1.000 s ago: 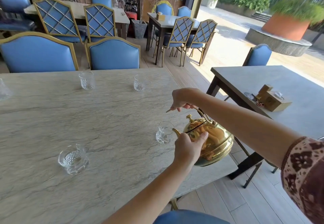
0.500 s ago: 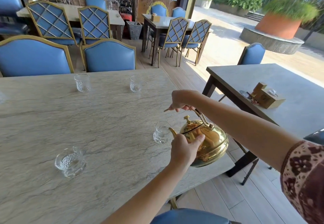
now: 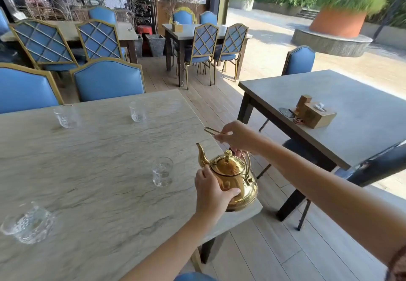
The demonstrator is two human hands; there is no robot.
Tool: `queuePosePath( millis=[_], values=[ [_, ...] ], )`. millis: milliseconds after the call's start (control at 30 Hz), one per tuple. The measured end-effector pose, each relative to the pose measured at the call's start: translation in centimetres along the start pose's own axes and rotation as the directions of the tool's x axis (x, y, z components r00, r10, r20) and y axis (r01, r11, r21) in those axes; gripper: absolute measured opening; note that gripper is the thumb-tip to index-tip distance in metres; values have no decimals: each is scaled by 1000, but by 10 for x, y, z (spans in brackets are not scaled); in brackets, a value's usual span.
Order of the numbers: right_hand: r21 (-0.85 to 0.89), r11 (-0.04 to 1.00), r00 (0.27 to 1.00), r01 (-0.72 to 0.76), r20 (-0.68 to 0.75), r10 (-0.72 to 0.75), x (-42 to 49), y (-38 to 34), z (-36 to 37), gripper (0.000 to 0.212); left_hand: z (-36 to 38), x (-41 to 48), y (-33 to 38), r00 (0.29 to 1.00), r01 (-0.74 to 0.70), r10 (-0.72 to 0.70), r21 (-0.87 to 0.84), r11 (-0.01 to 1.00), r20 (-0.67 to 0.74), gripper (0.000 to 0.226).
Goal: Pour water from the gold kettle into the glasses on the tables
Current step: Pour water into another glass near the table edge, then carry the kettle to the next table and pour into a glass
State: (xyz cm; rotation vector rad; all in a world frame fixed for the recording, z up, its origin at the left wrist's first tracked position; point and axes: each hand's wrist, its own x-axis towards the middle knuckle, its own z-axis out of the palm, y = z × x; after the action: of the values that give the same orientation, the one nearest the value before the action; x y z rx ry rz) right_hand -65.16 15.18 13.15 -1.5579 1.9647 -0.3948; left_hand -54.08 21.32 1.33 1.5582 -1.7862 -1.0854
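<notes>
Kettle (image 3: 232,179) base hidden behind left grip (image 3: 212,189); near-left glass (image 3: 27,225) blurred.

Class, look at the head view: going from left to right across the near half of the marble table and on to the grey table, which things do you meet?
Near-left glass → glass beside the kettle → left hand → gold kettle → wooden tissue box.

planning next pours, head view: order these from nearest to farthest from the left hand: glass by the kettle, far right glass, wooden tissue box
1. Glass by the kettle, just left of the left hand.
2. Far right glass, across the marble table.
3. Wooden tissue box, on the neighbouring table to the right.
</notes>
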Motion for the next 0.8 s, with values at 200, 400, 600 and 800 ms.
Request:
queuePosePath(
  millis=[200, 400, 600, 800],
  values=[
    [127, 987, 995, 94, 26, -98, 4, 79, -80, 22, 81, 39, 56, 998, -55, 53, -60, 997, -36, 113],
    [277, 948, 986, 156, 12, -166, 37, 147, -128, 31, 140, 84, 95, 997, -63, 60, -61, 996, -48, 108],
    [554, 811, 980, 189, -50, -195, 105, 199, -137, 38, 174, 152, 107, 999, -22, 23, 17, 1000, -36, 112],
    [686, 692, 953, 226, -9, -302, 207, 213, -155, 33, 178, 253, 107, 993, -12, 18, 57, 998, -113, 114]
  ],
)
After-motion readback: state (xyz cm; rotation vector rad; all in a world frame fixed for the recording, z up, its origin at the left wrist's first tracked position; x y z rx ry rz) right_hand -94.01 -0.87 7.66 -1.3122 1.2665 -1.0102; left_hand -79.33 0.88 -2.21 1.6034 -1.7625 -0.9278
